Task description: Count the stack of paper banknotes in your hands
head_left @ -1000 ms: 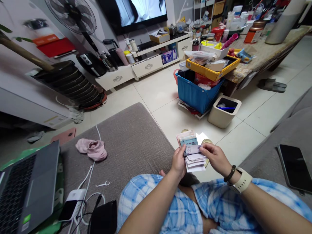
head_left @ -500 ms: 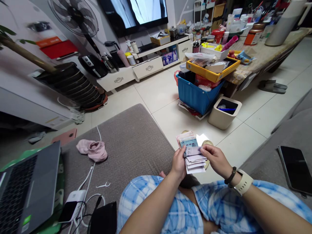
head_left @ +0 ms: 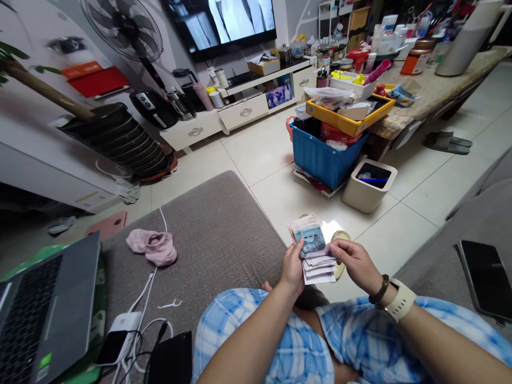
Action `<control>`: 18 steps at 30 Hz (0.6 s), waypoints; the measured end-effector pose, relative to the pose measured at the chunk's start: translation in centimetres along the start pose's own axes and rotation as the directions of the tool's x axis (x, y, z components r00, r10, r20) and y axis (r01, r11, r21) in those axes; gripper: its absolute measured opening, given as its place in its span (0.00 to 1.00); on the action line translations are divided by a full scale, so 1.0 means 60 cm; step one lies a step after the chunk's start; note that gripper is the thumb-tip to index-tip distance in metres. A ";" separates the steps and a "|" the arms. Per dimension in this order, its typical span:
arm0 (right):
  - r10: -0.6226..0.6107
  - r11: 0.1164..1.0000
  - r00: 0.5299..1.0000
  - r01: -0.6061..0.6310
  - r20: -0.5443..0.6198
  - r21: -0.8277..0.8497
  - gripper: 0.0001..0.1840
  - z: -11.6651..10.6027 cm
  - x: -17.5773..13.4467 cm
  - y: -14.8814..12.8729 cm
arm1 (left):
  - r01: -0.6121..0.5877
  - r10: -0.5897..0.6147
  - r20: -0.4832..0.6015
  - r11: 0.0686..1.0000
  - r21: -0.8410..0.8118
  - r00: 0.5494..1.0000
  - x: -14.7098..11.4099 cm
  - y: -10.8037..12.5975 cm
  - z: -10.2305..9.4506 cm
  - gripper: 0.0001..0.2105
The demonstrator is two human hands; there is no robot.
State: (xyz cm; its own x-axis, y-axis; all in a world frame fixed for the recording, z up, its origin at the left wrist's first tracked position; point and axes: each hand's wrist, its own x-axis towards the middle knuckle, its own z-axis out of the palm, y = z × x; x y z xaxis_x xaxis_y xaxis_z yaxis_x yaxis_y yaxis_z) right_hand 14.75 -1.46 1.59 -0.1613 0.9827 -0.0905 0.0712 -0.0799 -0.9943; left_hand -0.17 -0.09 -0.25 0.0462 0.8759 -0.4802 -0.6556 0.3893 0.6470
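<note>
A fanned stack of banknotes [head_left: 312, 245] is held over my lap, with a blue-green note on its upper face. My left hand [head_left: 293, 271] is closed around the stack's left side, its thumb on top. Pale purplish notes [head_left: 320, 271] hang folded down in layers at the lower part. My right hand [head_left: 357, 262] pinches the right edge of one of these notes between thumb and fingers. Behind the right fingers, a round gold-coloured object [head_left: 341, 235] is partly hidden. A bracelet and a pale-banded watch [head_left: 401, 300] circle the right wrist.
On the grey couch to the left are a laptop [head_left: 52, 309], pink cloth [head_left: 154, 246], cables and a power strip [head_left: 125, 325]. A phone [head_left: 486, 277] lies at right. Ahead stand a beige bin [head_left: 362, 196], a blue crate [head_left: 316, 154] and a cluttered table [head_left: 432, 90].
The purplish note that stood across the blue-green one has been folded down by my right hand. More of the blue-green note's face now shows. My left hand has stayed nearly still.
</note>
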 end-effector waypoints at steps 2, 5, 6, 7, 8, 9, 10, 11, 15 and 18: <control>-0.013 1.000 1.000 0.013 0.002 -0.008 0.21 -0.001 0.000 -0.001 | -0.011 0.011 0.001 1.000 -0.007 1.000 0.001 -0.001 0.000 0.18; -0.031 0.999 1.000 0.031 0.001 -0.016 0.22 -0.001 0.000 -0.001 | -0.012 0.012 0.008 1.000 -0.006 1.000 0.000 -0.001 0.001 0.18; -0.033 0.999 0.999 0.033 -0.001 -0.019 0.22 0.000 0.000 -0.001 | -0.009 0.009 0.008 1.000 -0.005 1.000 0.000 -0.001 0.002 0.19; -0.035 0.999 0.999 0.035 -0.006 -0.023 0.21 0.000 0.000 -0.001 | -0.007 0.007 0.008 1.000 -0.004 1.000 -0.001 -0.001 0.003 0.19; -0.038 0.999 0.999 0.038 -0.013 -0.028 0.21 0.000 0.000 -0.001 | -0.007 0.007 0.006 1.000 -0.003 1.000 -0.001 0.000 0.004 0.19; -0.042 0.999 0.999 0.041 -0.024 -0.034 0.20 0.000 0.001 0.000 | -0.006 0.006 0.001 1.000 -0.002 1.000 -0.002 0.000 0.005 0.19; -0.047 0.998 0.998 0.046 -0.036 -0.040 0.20 -0.001 0.001 0.000 | -0.005 0.005 -0.006 1.000 0.000 1.000 -0.003 0.001 0.005 0.19; -0.053 0.998 0.997 0.050 -0.049 -0.045 0.19 -0.001 0.001 0.001 | -0.003 0.003 -0.015 1.000 0.002 1.000 -0.003 0.002 0.006 0.19; -0.029 0.999 0.997 0.026 -0.077 -0.034 0.17 -0.003 0.005 0.011 | 0.019 -0.018 -0.026 1.000 0.014 0.999 -0.005 0.003 0.006 0.18; 0.039 0.998 0.997 -0.042 -0.071 -0.040 0.17 -0.004 0.007 0.023 | 0.026 -0.026 -0.001 0.999 0.024 1.000 -0.006 0.002 0.005 0.18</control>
State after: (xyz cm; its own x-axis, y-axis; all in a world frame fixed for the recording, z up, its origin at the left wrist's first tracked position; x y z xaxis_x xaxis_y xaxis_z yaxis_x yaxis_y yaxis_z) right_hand 14.99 -1.10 0.17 -0.0885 0.9882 -0.1249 0.1168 -0.1142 -0.9866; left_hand -0.01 -0.24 0.17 0.0625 0.8654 -0.4972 -0.6359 0.4185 0.6485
